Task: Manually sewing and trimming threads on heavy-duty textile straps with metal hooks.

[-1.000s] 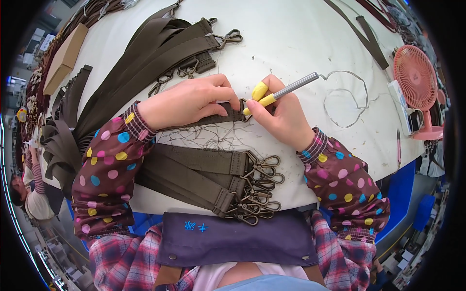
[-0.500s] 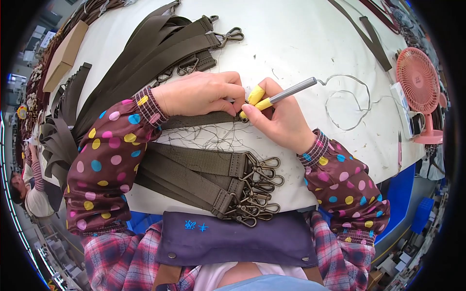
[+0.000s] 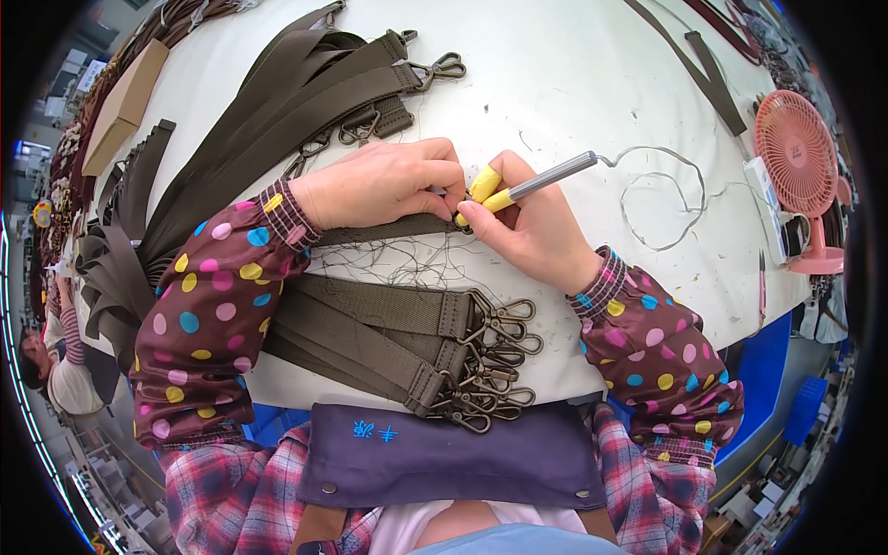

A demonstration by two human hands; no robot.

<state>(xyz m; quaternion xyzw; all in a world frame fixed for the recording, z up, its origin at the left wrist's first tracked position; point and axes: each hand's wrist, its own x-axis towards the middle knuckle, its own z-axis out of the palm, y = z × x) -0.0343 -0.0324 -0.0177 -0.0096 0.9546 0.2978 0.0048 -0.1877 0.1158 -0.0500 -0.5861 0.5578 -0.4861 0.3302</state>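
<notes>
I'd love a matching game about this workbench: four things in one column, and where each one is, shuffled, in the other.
1. pink fan
2. pen-shaped tool
3. cardboard box
4. nearer strap bundle

A. in the person's right hand
B. next to the purple apron
C. toward the right edge of the table
D. upper left of the table

Pairs: 1-C; 2-A; 3-D; 4-B

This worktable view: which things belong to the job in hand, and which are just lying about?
Likely in the job:
dark strap, pinched in the left hand
corded pen-shaped tool, in the right hand
clip-ended straps, similar, nearest the apron

Apparently just lying about:
pink fan
cardboard box
loose threads
</notes>
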